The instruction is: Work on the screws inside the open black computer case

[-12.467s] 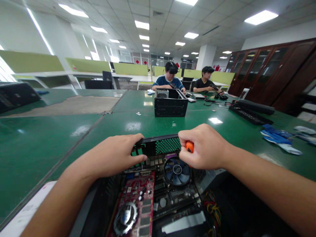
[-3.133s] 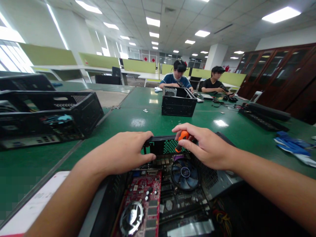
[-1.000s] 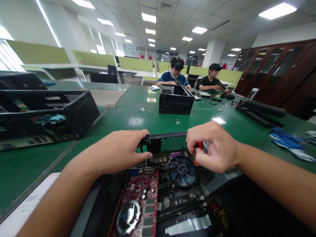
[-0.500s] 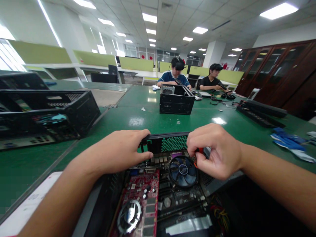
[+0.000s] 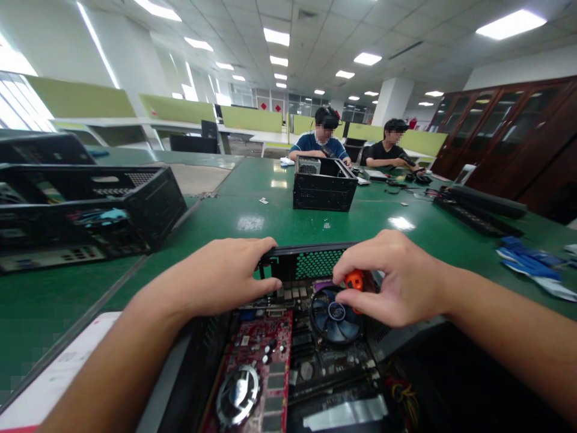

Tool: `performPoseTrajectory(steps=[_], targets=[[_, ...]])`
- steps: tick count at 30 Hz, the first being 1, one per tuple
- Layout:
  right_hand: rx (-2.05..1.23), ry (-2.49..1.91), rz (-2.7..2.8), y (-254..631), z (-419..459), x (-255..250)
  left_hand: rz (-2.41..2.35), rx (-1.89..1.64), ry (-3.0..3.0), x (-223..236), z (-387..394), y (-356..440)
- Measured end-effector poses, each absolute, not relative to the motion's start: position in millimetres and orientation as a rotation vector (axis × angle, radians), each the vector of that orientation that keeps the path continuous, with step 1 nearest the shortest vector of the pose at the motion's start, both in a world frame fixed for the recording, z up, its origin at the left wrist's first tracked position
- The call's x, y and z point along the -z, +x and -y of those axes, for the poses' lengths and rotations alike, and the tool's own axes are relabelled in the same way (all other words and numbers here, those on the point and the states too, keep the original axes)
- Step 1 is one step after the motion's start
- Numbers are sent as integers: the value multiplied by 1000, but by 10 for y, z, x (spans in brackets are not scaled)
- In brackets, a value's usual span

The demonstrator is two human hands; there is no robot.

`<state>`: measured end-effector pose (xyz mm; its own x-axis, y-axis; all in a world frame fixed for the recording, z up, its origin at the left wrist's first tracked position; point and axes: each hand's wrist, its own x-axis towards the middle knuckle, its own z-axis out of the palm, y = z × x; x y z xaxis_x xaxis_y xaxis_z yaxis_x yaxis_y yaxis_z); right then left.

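Note:
An opened computer case (image 5: pixel 311 245) lies right in front of me. My left hand (image 5: pixel 225 270) grips its far top rim, thumb inside and fingers over the outer edge. Over the far right part of the case, my right hand (image 5: pixel 392 279) curls around an orange screwdriver (image 5: pixel 354 281), whose end shows between thumb and forefinger; its tip is hidden. Just below those fingers is a round CPU fan (image 5: pixel 336 328) with dark blue blades. A red graphics card (image 5: pixel 256 355) with a silver round cooler sits left of the fan. Coloured cables (image 5: pixel 403 394) run at the lower right.
Another opened black case (image 5: pixel 157 204) stands at the left, and a smaller one (image 5: pixel 322 195) farther back. Blue and white gloves (image 5: pixel 532 264) and black panels (image 5: pixel 478 207) lie at the right. Two people (image 5: pixel 322 135) sit across the green table (image 5: pixel 216 225).
My right thumb and forefinger have spread apart, baring more of the orange screwdriver. My left hand keeps its place on the rim. The view has shifted slightly.

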<state>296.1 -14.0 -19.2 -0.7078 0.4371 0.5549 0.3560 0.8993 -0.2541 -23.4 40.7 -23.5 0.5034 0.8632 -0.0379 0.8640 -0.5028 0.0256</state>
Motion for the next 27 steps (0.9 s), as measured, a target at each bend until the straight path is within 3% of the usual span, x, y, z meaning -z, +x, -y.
performPoseTrajectory(steps=[27], targets=[[-225, -489, 2357, 2805, 184, 242, -1528, 0, 2702, 241, -417, -274]])
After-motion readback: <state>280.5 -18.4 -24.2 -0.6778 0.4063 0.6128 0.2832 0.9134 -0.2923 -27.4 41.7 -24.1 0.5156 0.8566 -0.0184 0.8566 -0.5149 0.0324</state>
